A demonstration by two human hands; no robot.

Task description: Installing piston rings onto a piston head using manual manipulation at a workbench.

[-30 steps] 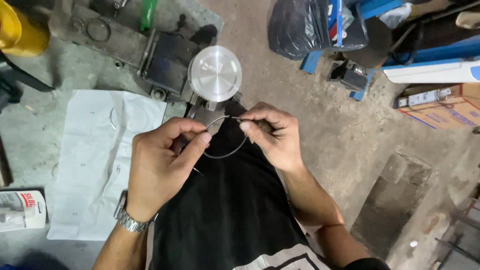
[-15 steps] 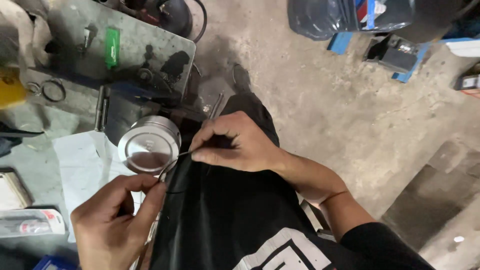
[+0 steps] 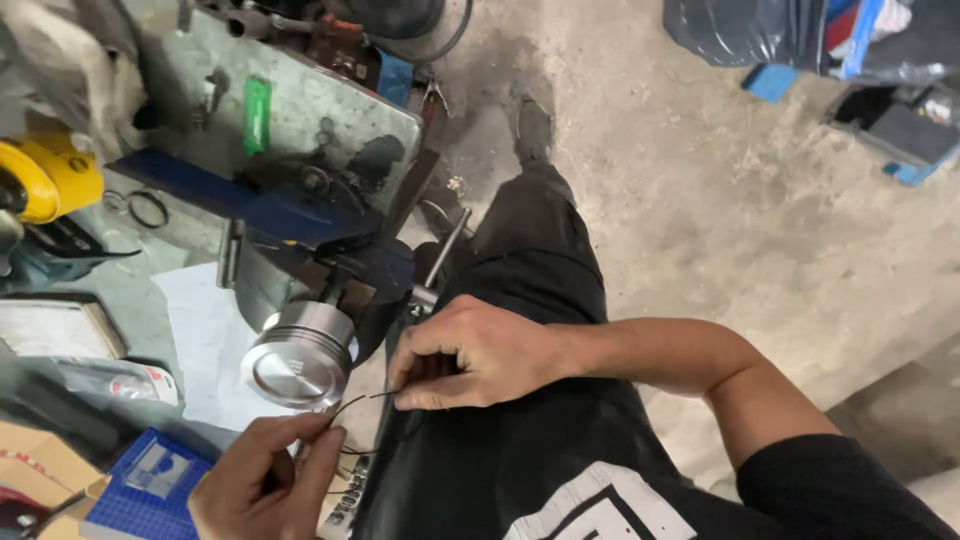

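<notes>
A single view — from a camera worn on the person's head — looks steeply down, close over the hands at arm's reach. The cluttered grey metal workbench (image 3: 300,110) fills the frame toward ten o'clock, the bare concrete floor (image 3: 760,220) spreads toward two o'clock, and the person's own black trousers (image 3: 540,260) run from centre down to six o'clock.

You stand on a stained grey concrete floor (image 3: 760,230), a cluttered metal workbench (image 3: 330,110) at your left
</notes>
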